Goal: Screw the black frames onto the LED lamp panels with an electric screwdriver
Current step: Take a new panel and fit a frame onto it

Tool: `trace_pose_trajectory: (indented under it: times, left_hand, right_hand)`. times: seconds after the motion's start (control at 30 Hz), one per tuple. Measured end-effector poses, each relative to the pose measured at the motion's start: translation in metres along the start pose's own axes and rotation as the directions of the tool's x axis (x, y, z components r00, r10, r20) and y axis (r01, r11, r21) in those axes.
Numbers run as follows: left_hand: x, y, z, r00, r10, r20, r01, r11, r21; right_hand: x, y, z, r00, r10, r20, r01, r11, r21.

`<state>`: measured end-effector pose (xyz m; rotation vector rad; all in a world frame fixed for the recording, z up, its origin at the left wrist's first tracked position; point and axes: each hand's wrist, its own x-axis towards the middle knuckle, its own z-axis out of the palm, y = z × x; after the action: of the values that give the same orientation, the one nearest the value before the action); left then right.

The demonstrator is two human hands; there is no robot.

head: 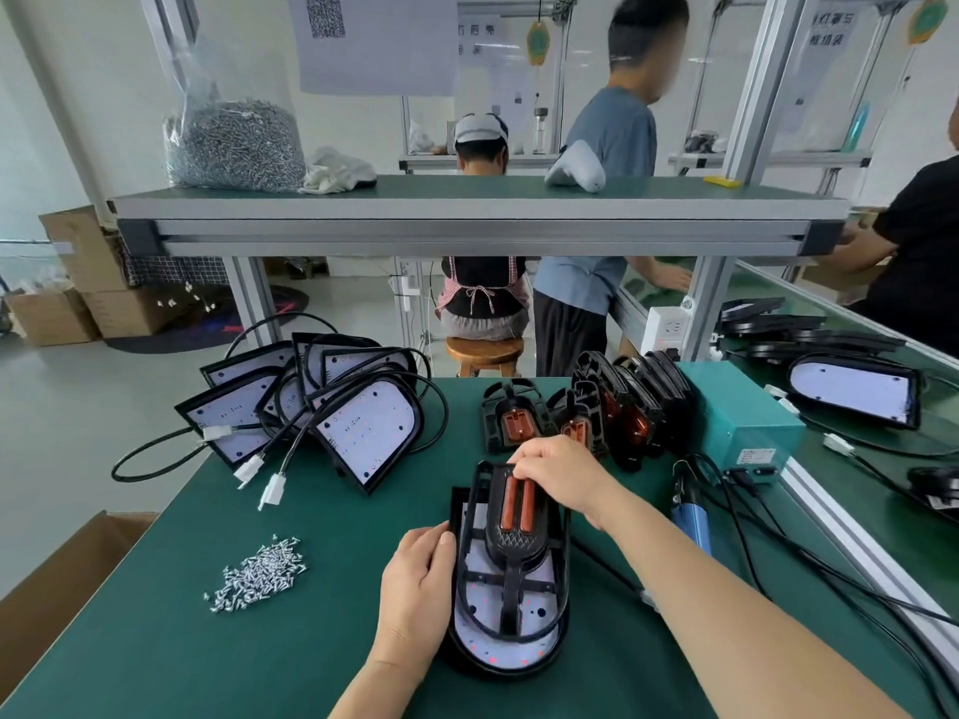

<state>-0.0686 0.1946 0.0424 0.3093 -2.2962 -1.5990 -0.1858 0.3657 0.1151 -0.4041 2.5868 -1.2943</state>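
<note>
A black frame [511,542] is laid on an LED lamp panel [501,643] at the near middle of the green table [155,656]. The frame's left edge is gripped by the left hand [418,589], fingers curled against it. Its far end is pinched by the right hand [558,472], fingertips closed on the rim. Loose screws [259,573] are heaped to the left, more panels [322,407] are piled behind, spare frames [597,412] are stacked beyond, and a blue electric screwdriver [693,521] is lying to the right.
</note>
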Motion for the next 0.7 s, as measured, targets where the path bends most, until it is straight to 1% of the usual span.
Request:
trace_pose_trajectory:
  times: [0.1,0.2,0.37,0.47,0.53,0.6,0.67,0.7]
  left_hand:
    - [0.000,0.000,-0.001,1.000,-0.004,0.000,0.004,1.000,-0.012]
    - [-0.001,0.000,0.000,1.000,-0.014,0.000,0.014,0.999,-0.039]
    - [-0.001,0.000,0.000,1.000,-0.029,-0.007,0.028,0.997,-0.071]
    - [-0.002,0.001,0.000,1.000,-0.022,0.002,0.022,0.998,-0.065]
    - [-0.002,0.002,0.000,1.000,-0.023,0.006,0.023,0.997,-0.074]
    - [-0.002,0.001,-0.001,0.999,-0.034,0.013,0.035,0.995,-0.089]
    - [-0.002,0.000,-0.001,0.999,-0.047,0.021,0.049,0.994,-0.102]
    - [-0.001,0.000,-0.002,0.998,-0.051,0.023,0.054,0.993,-0.105]
  right_hand:
    - [0.001,0.004,0.015,0.997,-0.042,-0.062,0.033,0.990,-0.138]
    - [-0.003,0.009,0.028,0.990,-0.105,-0.096,0.089,0.983,-0.157]
    - [-0.012,0.014,0.042,0.981,-0.144,-0.130,0.114,0.970,-0.214]
    - [-0.017,0.011,0.042,0.966,-0.133,-0.224,0.097,0.982,-0.165]
    - [-0.019,0.009,0.041,0.963,-0.091,-0.254,0.063,0.991,-0.116]
    - [-0.020,0.006,0.039,0.967,0.030,-0.254,-0.025,0.999,0.021]
    - [-0.018,0.001,0.034,0.964,0.180,-0.194,-0.135,0.965,0.225]
    - [-0.017,-0.002,0.030,0.963,0.226,-0.150,-0.177,0.942,0.285]
